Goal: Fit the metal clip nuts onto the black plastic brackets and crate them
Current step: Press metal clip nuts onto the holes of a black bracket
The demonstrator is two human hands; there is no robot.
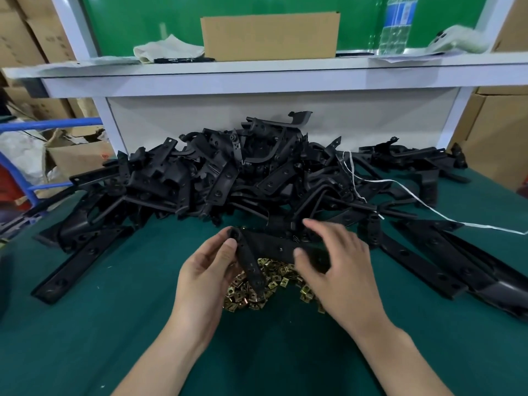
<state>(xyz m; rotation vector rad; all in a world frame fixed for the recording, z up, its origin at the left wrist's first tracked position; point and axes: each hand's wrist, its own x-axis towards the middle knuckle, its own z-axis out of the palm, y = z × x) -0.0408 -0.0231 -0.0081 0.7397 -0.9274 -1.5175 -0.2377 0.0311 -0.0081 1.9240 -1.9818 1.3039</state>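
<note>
Brass-coloured clip nuts [248, 298] lie in a loose heap on the green worktop [100, 338], and everything else here is placed from that heap. Directly above it the left hand [204, 270] holds one black bracket [274, 247], an L-shaped piece; its grip is clamped round the corner, thumb on the near face and fingers behind. One arm of the bracket hangs down toward the person over the heap. The other arm runs off to the right, roughly level, across the heap's far edge. The right hand [343, 270] sits over that level arm, thumb against it and fingers arched above. Blur hides whether its grip pinches a nut or only steadies the plastic. The nuts lie just beneath both hands, and the right hand looks better placed to slide one on along an arm's long axis. Beyond the heap rises the pile of loose brackets [228, 172].
</note>
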